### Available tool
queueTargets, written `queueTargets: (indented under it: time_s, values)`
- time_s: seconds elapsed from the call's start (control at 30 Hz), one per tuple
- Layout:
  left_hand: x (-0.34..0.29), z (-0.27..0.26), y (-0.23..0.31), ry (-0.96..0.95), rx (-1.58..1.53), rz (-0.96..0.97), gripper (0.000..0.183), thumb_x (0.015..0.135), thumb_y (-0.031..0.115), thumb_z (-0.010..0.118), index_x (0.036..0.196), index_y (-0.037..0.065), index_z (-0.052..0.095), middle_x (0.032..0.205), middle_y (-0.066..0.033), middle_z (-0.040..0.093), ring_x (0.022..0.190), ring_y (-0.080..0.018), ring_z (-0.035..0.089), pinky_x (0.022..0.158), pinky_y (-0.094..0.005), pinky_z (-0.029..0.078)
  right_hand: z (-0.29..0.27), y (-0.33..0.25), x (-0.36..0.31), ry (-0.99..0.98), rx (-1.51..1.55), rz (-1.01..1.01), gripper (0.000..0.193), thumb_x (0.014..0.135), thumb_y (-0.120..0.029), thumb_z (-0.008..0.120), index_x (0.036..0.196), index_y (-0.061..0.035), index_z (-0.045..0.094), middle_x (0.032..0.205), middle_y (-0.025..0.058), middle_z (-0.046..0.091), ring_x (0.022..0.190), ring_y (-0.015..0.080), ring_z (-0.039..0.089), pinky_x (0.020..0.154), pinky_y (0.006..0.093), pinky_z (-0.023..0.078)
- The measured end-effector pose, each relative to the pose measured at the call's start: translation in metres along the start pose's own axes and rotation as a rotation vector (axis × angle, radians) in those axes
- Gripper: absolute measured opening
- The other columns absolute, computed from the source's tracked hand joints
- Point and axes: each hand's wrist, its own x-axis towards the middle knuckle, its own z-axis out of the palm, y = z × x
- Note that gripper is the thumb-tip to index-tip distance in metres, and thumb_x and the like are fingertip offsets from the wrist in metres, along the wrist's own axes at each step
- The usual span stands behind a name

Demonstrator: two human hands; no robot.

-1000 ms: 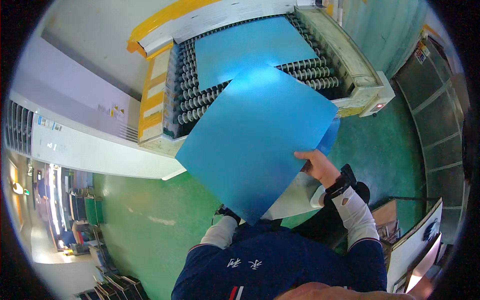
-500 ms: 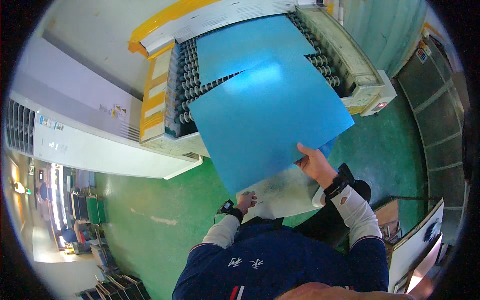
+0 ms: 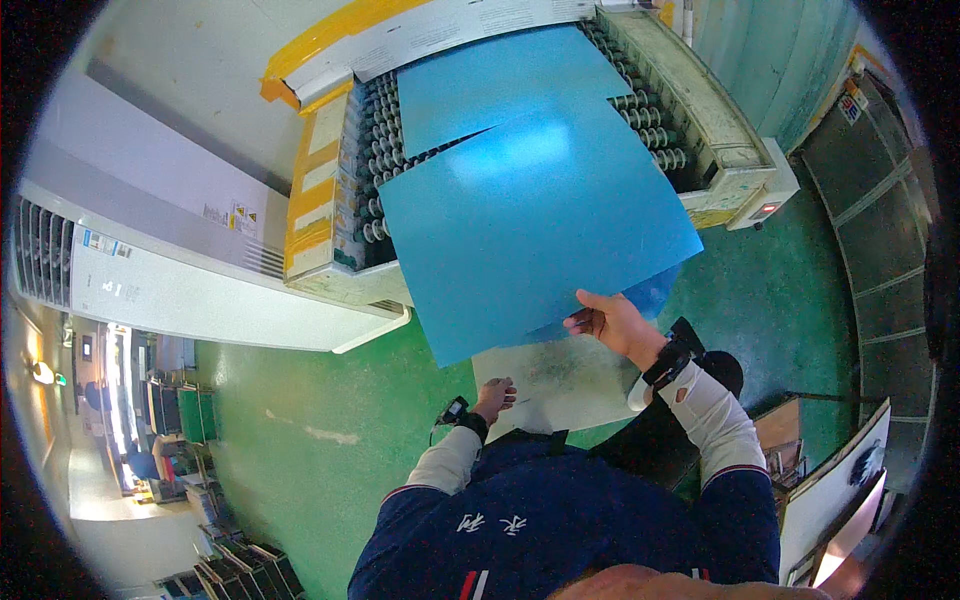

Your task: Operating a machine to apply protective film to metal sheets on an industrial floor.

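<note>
The right hand (image 3: 612, 322) pinches the near edge of a big blue sheet (image 3: 535, 220). The sheet's far part lies over the roller machine (image 3: 640, 105), and its near part sticks out over the green floor (image 3: 330, 420). Another blue sheet (image 3: 500, 75) lies farther back on the rollers, partly under the first one. The left hand (image 3: 495, 397) is open, fingers resting on a grey-white board (image 3: 560, 380) below the sheet. A long white cabinet (image 3: 170, 270) stands left of the machine.

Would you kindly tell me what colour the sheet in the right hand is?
Bright blue sheet, seen in the head view.
</note>
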Motion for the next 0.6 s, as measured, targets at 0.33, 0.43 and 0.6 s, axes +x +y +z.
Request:
queueTargets:
  time_s: [0.33, 0.43, 0.6]
  values:
    - [0.0, 0.001, 0.002, 0.019, -0.016, -0.009, 0.032, 0.094, 0.03, 0.059, 0.112, 0.004, 0.056, 0.095, -0.0082, 0.064, 0.074, -0.0191, 0.063, 0.063, -0.0315, 0.054, 0.004, 0.002, 0.002, 0.027, 0.077, -0.085, 0.026, 0.091, -0.019, 0.067, 0.095, 0.0063, 0.06, 0.083, 0.0163, 0.065, 0.074, 0.0296, 0.069, 0.062, 0.0381, 0.058]
    - [-0.003, 0.003, 0.009, 0.009, -0.001, -0.007, 0.03, 0.094, 0.029, 0.058, 0.112, 0.004, 0.056, 0.095, -0.0083, 0.065, 0.075, -0.0184, 0.063, 0.064, -0.0316, 0.054, 0.004, 0.002, 0.004, 0.037, 0.079, -0.084, 0.025, 0.09, -0.018, 0.067, 0.093, 0.0054, 0.06, 0.083, 0.0159, 0.065, 0.074, 0.0294, 0.069, 0.062, 0.0378, 0.057]
    - [-0.018, 0.01, 0.021, 0.025, -0.04, 0.008, 0.029, 0.095, 0.028, 0.057, 0.111, 0.004, 0.056, 0.093, -0.0075, 0.065, 0.076, -0.0178, 0.063, 0.065, -0.0316, 0.053, 0.003, 0.001, 0.006, 0.01, 0.067, -0.071, 0.022, 0.094, -0.017, 0.062, 0.103, 0.0028, 0.057, 0.089, 0.0149, 0.066, 0.077, 0.0287, 0.068, 0.066, 0.0398, 0.055]
